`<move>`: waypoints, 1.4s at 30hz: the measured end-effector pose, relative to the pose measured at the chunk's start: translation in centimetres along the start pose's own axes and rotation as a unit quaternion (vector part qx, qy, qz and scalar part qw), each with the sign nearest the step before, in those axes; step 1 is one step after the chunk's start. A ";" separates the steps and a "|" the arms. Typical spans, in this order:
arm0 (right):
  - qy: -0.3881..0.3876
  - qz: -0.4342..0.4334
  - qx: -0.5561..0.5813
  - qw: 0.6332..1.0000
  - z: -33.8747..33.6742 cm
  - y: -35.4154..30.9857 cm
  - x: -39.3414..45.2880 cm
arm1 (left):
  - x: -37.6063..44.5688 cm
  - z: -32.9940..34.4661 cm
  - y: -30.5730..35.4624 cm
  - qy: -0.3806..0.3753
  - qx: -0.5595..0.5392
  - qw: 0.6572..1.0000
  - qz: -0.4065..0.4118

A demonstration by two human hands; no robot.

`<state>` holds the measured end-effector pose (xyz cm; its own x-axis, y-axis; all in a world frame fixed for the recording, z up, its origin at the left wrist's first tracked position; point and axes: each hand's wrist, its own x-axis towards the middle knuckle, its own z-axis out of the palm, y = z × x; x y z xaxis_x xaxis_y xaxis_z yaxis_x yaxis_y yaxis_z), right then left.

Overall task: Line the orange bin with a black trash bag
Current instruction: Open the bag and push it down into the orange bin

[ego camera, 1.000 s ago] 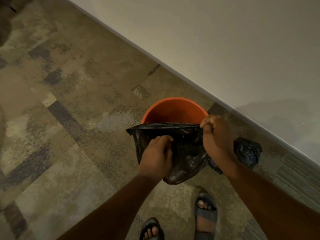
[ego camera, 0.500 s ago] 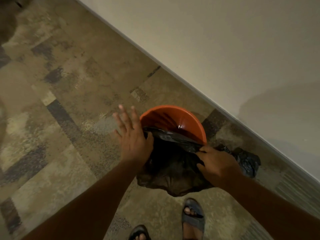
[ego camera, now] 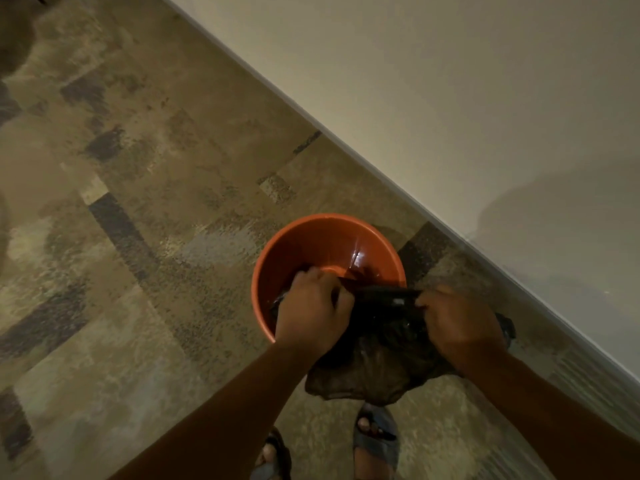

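Observation:
A round orange bin (ego camera: 313, 237) stands on the carpet near the wall, its glossy inside showing. A black trash bag (ego camera: 377, 362) hangs over the bin's near rim and sags toward my feet. My left hand (ego camera: 311, 313) grips the bag's top edge inside the bin's near left side. My right hand (ego camera: 457, 323) holds the same edge at the bin's right rim. The bag's edge is stretched taut between both hands. A further bunch of black bag (ego camera: 507, 329) peeks out behind my right hand.
A pale wall with a baseboard (ego camera: 450, 230) runs diagonally just behind the bin. Patterned brown and grey carpet (ego camera: 156, 237) spreads to the left. My sandalled feet (ego camera: 375, 434) stand right below the hanging bag.
My left hand, open and spread beside the rim half a second ago, now grips the bag's edge inside the bin. The bag's edge has moved lower into the bin.

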<state>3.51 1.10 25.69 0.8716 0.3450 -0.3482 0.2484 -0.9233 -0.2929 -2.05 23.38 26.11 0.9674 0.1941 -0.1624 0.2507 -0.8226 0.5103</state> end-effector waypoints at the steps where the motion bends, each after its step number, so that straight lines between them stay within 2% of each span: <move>1: -0.009 0.032 -0.013 0.999 0.3 -0.1 0.0 | -0.3 -0.5 0.0 0.035 -0.007 0.999 0.013; 2: -0.026 0.061 -0.035 0.997 0.4 -0.4 -0.1 | -0.7 -1.0 0.0 0.037 -0.040 0.998 0.024; 3: -0.033 0.084 -0.056 0.994 0.3 -0.7 0.0 | -1.0 -1.4 0.1 0.008 -0.108 0.994 0.024; 5: -0.027 0.110 -0.070 0.991 0.1 -1.5 0.2 | -1.9 -2.2 1.0 -0.111 -0.259 0.959 -0.025; 8: 0.004 0.131 -0.083 0.988 -0.5 -2.1 0.9 | -3.4 -2.5 2.5 -0.205 -0.358 0.904 -0.112; 10: 0.000 0.165 -0.069 0.984 -0.7 -2.3 1.3 | -3.6 -3.0 3.3 -0.239 -0.458 0.835 -0.189; 12: 0.006 0.194 -0.028 0.981 -0.7 -2.9 1.7 | -3.0 -3.7 3.1 -0.224 -0.572 0.748 -0.253; 13: -0.001 0.201 -0.015 0.979 -0.4 -3.2 1.9 | -2.3 -3.8 2.5 -0.177 -0.582 0.749 -0.262; 15: -0.034 0.211 0.001 0.977 0.2 -3.4 2.4 | -0.8 -4.2 0.9 -0.054 -0.518 0.811 -0.265; 16: -0.045 0.219 0.009 0.975 0.4 -3.4 2.7 | 0.0 -4.3 -0.2 -0.006 -0.487 0.830 -0.273; 18: -0.047 0.244 0.033 0.968 0.7 -3.4 3.6 | 1.5 -4.9 -2.2 0.056 -0.442 0.841 -0.307; 20: -0.051 0.261 0.049 0.963 0.6 -4.0 4.4 | 2.5 -5.3 -4.2 0.102 -0.382 0.858 -0.329; 24: -0.061 0.256 0.087 0.961 1.7 -5.2 6.0 | 3.6 -5.4 -7.4 0.154 -0.268 0.900 -0.308; 27: -0.017 0.200 0.107 0.974 2.2 -5.4 7.3 | 4.6 -5.1 -8.6 0.164 -0.167 0.929 -0.286; 29: -0.006 0.155 0.107 0.982 2.0 -6.0 8.4 | 5.3 -5.2 -8.9 0.224 -0.078 0.936 -0.259; 30: -0.001 0.137 0.109 0.985 1.9 -6.4 9.0 | 5.5 -5.3 -8.9 0.257 -0.033 0.943 -0.210; 31: 0.005 0.121 0.113 0.986 1.8 -6.9 9.6 | 5.6 -5.3 -8.7 0.259 0.002 0.958 -0.124; 32: 0.010 0.105 0.112 0.988 1.6 -7.4 10.2 | 5.6 -4.8 -8.3 0.223 0.015 0.975 -0.007; 33: 0.009 0.091 0.103 0.990 1.5 -7.8 10.7 | 5.5 -4.1 -7.9 0.157 0.016 0.982 0.108; 34: 0.010 0.073 0.092 0.993 1.7 -8.0 11.3 | 5.5 -3.0 -7.8 0.074 0.026 0.979 0.186; 35: 0.011 0.054 0.077 0.996 1.7 -8.4 11.8 | 5.5 -1.8 -8.0 -0.007 0.043 0.976 0.215; 37: 0.010 0.020 0.042 0.999 1.7 -9.2 12.4 | 6.2 0.2 -8.9 -0.116 0.075 0.978 0.158; 40: 0.026 -0.044 -0.004 0.999 2.0 -9.8 13.5 | 8.2 1.2 -10.3 -0.156 0.081 0.984 0.029; 42: 0.021 -0.090 -0.023 0.995 2.5 -9.4 14.3 | 9.4 1.1 -10.8 -0.174 0.083 0.981 -0.002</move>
<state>12.63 15.14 21.20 0.8283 0.4989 -0.2552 0.4201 -0.8542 -0.3064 4.27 33.46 18.18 0.8894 0.0268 -0.4564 0.2172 -0.9032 0.3702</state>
